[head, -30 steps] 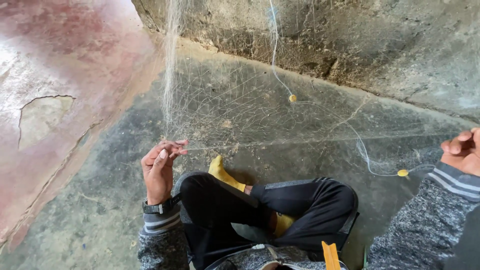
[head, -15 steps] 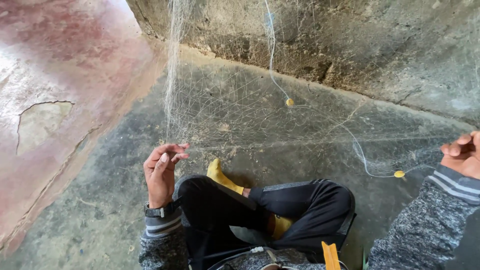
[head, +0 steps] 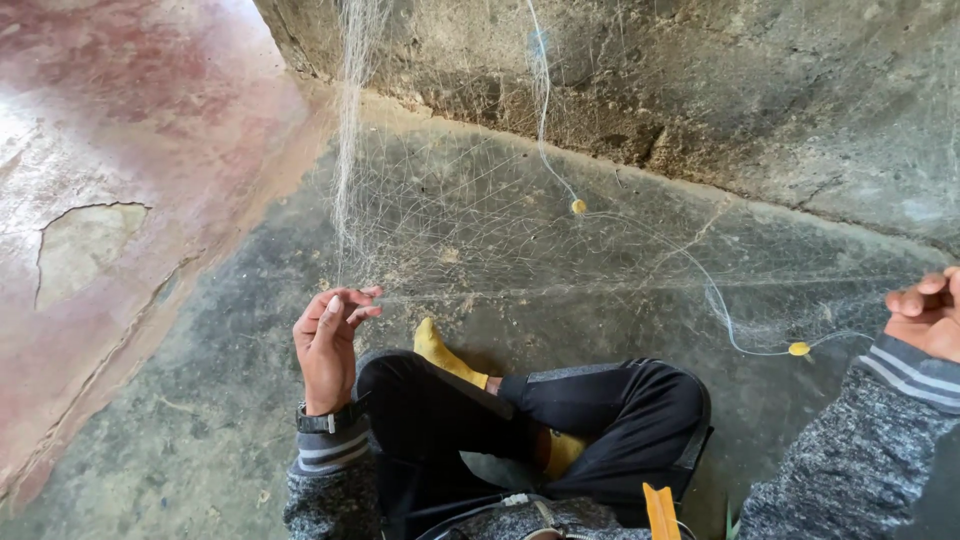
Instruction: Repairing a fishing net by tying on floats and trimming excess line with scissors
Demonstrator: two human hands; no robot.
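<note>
A fine, pale fishing net (head: 470,220) hangs from above and spreads over the grey floor in front of me. My left hand (head: 328,340) pinches a taut strand of the net at its fingertips. Far to the right, my right hand (head: 925,310) is curled shut on the other end of that stretched strand. A thin white cord with two small yellow floats (head: 578,206) (head: 798,348) runs through the net between the hands. I sit cross-legged in black trousers (head: 560,420) and yellow socks (head: 440,352).
A rough grey concrete wall (head: 720,90) rises behind the net. A reddish worn floor patch (head: 120,170) with a cracked, chipped area lies to the left. A yellow object (head: 660,510) shows at my lap's lower edge.
My left hand has dropped slightly and turned, fingers now pinching the strand. The right hand has stayed at the far right, holding the net taut.
</note>
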